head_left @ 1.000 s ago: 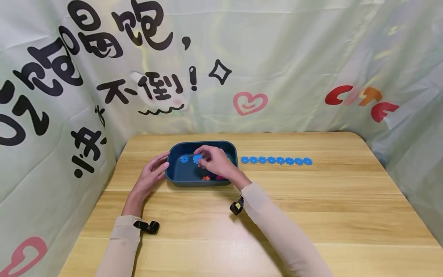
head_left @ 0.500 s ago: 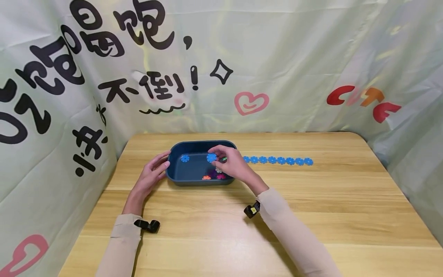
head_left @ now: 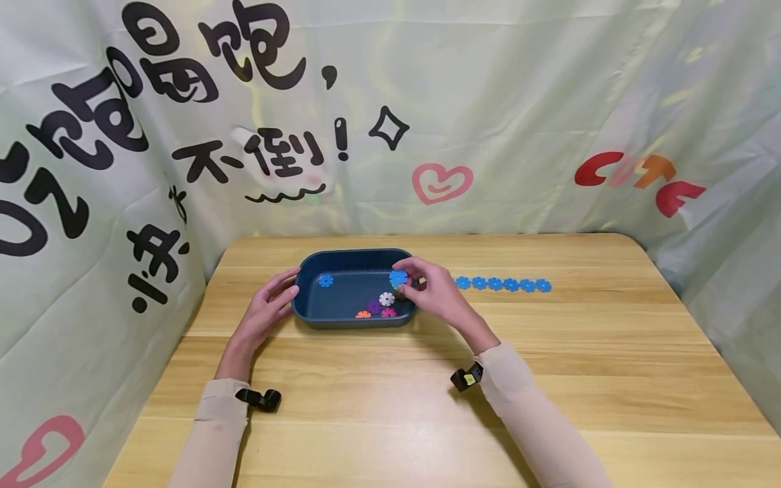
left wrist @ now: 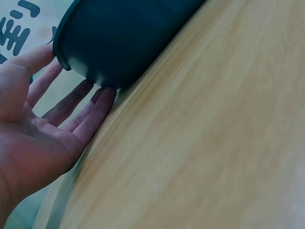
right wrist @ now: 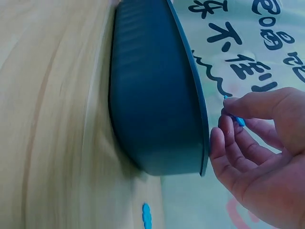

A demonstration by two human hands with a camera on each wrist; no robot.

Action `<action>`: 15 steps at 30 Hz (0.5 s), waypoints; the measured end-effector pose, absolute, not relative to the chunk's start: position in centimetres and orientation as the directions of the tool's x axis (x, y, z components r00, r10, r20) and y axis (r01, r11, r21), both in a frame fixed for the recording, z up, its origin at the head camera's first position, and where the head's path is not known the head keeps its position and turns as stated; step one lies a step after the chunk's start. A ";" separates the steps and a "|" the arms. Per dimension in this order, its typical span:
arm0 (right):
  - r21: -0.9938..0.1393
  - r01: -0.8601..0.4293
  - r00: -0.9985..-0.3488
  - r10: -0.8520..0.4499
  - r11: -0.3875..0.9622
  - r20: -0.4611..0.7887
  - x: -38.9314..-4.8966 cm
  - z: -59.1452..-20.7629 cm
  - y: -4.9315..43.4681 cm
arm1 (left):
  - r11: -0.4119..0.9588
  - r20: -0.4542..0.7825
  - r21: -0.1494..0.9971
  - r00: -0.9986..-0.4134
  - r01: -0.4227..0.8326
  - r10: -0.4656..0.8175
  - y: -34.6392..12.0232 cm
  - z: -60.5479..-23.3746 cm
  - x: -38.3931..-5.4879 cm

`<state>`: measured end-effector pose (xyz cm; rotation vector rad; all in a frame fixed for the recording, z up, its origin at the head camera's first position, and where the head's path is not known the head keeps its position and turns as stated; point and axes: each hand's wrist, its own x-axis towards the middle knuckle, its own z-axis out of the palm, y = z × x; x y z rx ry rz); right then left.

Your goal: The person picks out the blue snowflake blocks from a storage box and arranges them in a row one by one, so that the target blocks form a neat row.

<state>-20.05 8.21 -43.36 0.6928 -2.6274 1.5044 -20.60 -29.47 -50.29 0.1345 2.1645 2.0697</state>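
My right hand pinches a blue flower-shaped plastic disc between thumb and fingertips, above the right end of a dark blue tray. In the right wrist view the disc shows edge-on at the fingertips. My left hand rests against the tray's left end; in the left wrist view its fairly straight fingers touch the outer wall. Inside the tray lie one more blue disc at the left, and white, purple, orange and magenta ones toward the right.
A straight row of several blue discs lies on the wooden table right of the tray; my right hand covers its left end. A printed curtain hangs behind the table and along its left side.
My right hand has moved right across the tray with the blue disc, from the middle to the right end, uncovering the coloured discs. My left hand has stayed at the tray's left end.
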 end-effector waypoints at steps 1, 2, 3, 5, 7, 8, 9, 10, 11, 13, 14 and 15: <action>-0.811 -0.395 -0.901 -0.354 0.432 0.250 -20.0 -43.4 8.5 | 0.046 -0.039 0.998 -0.985 -0.032 0.166 -29.5 -50.3 -20.6; -0.811 -0.396 -0.902 -0.347 0.431 0.256 -20.0 -43.4 8.8 | 0.045 -0.037 0.999 -0.985 -0.030 0.168 -29.5 -50.3 -20.6; -0.812 -0.397 -0.903 -0.340 0.428 0.262 -19.9 -43.4 9.0 | 0.044 -0.036 0.999 -0.985 -0.029 0.169 -29.5 -50.3 -20.6; -0.817 -0.397 -0.905 -0.326 0.419 0.272 -19.8 -43.5 9.6 | 0.042 -0.035 0.999 -0.985 -0.029 0.170 -29.5 -50.3 -20.6; -0.822 -0.392 -0.910 -0.308 0.414 0.278 -19.7 -43.4 10.1 | 0.040 -0.036 0.999 -0.985 -0.029 0.171 -29.5 -50.3 -20.6; -0.823 -0.391 -0.911 -0.301 0.411 0.282 -19.7 -43.4 10.4 | 0.040 -0.036 0.999 -0.985 -0.030 0.171 -29.5 -50.3 -20.6; -0.826 -0.388 -0.913 -0.293 0.408 0.284 -19.6 -43.4 10.7 | 0.040 -0.036 0.999 -0.985 -0.029 0.171 -29.5 -50.3 -20.6; -0.829 -0.385 -0.915 -0.286 0.405 0.285 -19.5 -43.4 11.0 | 0.041 -0.036 0.999 -0.985 -0.030 0.170 -29.4 -50.3 -20.6; -0.831 -0.383 -0.916 -0.278 0.403 0.288 -19.5 -43.4 11.3 | 0.044 -0.036 0.999 -0.985 -0.029 0.169 -29.4 -50.3 -20.6; -0.834 -0.379 -0.920 -0.266 0.401 0.290 -19.4 -43.4 11.8 | 0.048 -0.037 0.998 -0.985 -0.029 0.168 -29.4 -50.2 -20.6; -0.833 -0.377 -0.921 -0.261 0.404 0.290 -19.3 -43.4 12.2 | 0.052 -0.038 0.998 -0.985 -0.030 0.166 -29.4 -50.2 -20.5; -0.835 -0.371 -0.924 -0.253 0.407 0.287 -19.3 -43.4 12.5 | 0.053 -0.038 0.998 -0.985 -0.030 0.166 -29.4 -50.2 -20.5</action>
